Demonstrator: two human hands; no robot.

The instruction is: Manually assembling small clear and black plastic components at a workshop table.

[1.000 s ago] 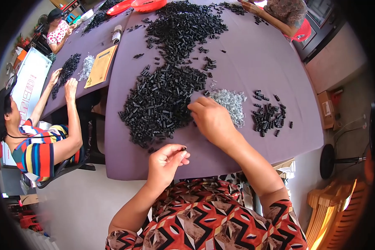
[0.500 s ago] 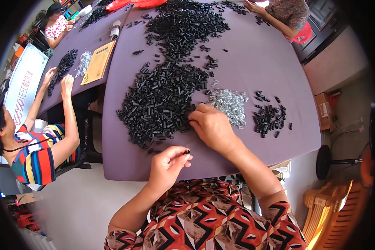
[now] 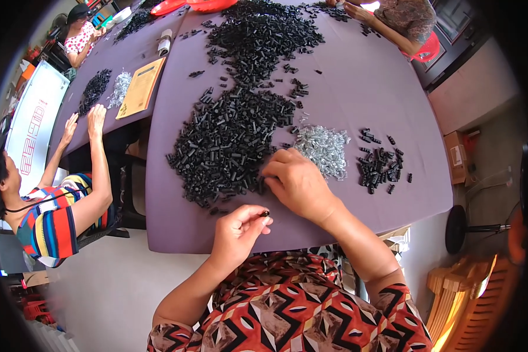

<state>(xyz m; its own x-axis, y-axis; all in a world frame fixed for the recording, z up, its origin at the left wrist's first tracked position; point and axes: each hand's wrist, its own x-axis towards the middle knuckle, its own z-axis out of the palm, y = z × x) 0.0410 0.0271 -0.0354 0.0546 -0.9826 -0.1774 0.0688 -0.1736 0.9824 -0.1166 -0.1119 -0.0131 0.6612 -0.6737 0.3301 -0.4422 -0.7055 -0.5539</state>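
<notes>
My left hand (image 3: 240,232) pinches a small black tubular piece (image 3: 265,214) between thumb and fingertips, above the table's near edge. My right hand (image 3: 296,180) is closed, its fingertips bent at the right edge of a big heap of black tubular pieces (image 3: 229,146); whatever they may grip is hidden. Just beyond that hand lies a heap of small clear, shiny pieces (image 3: 322,149). Farther right sits a smaller group of black pieces (image 3: 381,167).
The purple-covered table (image 3: 369,82) carries more black pieces (image 3: 264,29) toward its far end. At left, a co-worker in stripes (image 3: 58,217) sits by a yellow envelope (image 3: 141,88). Another person's arm (image 3: 387,35) rests at the far right. A fan (image 3: 456,227) stands at right.
My right hand has shifted slightly left and nearer, along the black heap's edge. My left hand keeps its pinch almost in place. The striped co-worker's hands have moved a little nearer.
</notes>
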